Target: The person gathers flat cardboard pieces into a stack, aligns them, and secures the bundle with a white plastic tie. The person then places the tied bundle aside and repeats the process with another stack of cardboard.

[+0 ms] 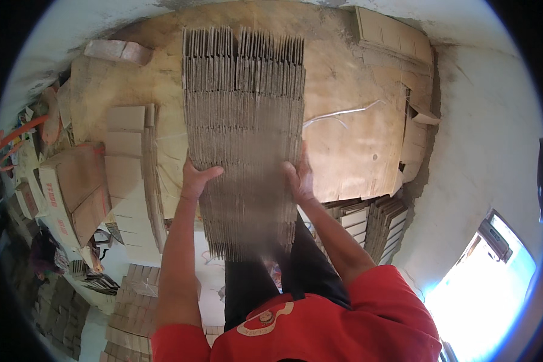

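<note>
A long stack of flat cardboard pieces (241,114), edges upward, stretches from the table's far side toward my body. My left hand (196,180) presses on its left side, with the thumb over the top edges. Opposite it, my right hand (301,181) presses on the right side, its thumb also on top. Most of the fingers on both hands are hidden down the stack's sides. The near end of the stack sticks out above my legs. A blurred patch runs down its middle right, so the edges there are unclear.
The stack is over a wooden board table (350,157) with a white strap (344,113) on it. To the left stand piled cardboard sheets (125,160) and a cardboard box (81,187). More bundled cardboard (386,226) is below right. A paper-wrapped block (117,51) lies far left.
</note>
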Tool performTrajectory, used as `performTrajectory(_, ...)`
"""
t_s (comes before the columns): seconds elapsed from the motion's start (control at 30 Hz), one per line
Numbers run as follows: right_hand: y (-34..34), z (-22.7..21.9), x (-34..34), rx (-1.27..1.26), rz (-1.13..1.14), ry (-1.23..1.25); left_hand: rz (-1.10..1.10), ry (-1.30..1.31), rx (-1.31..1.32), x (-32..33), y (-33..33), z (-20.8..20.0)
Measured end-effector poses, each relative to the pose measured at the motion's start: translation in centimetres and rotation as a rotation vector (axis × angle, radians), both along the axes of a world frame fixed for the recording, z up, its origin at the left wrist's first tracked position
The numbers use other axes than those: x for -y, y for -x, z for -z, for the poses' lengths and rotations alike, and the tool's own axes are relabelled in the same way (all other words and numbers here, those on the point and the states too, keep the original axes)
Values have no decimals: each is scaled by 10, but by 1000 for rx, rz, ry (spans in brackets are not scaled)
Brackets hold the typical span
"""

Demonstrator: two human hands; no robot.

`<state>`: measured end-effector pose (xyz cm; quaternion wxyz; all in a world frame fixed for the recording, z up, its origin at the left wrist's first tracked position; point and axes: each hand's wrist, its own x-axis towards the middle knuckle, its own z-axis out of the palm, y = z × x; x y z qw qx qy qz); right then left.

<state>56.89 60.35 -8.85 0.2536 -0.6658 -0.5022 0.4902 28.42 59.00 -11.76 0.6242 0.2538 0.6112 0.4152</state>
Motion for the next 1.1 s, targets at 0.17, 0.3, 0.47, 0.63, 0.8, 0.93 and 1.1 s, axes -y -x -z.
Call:
performTrajectory(0.17,46,-43,-107,659,-546,-555,-26,95,75,-5,-3,-18)
performTrajectory(0.3,70,2,-172,762,-945,-686,23,44,92,-7,-3,-2)
performTrajectory(0.47,108,-7,-168,765,-1018,-686,-25,-16,97,-3,-2,-6)
performTrajectory(0.63,187,-7,-157,558,-1260,-810,-37,-26,16,1,-9,0)
performTrajectory(0.8,178,5,-160,590,-1249,-840,2,9,104,-6,-4,2)
performTrajectory(0.93,121,-52,-188,489,-771,-527,-70,6,63,3,2,-5)
performTrajectory(1.1,-23,33,-223,581,174,-671,-36,-42,33,-3,-7,0)
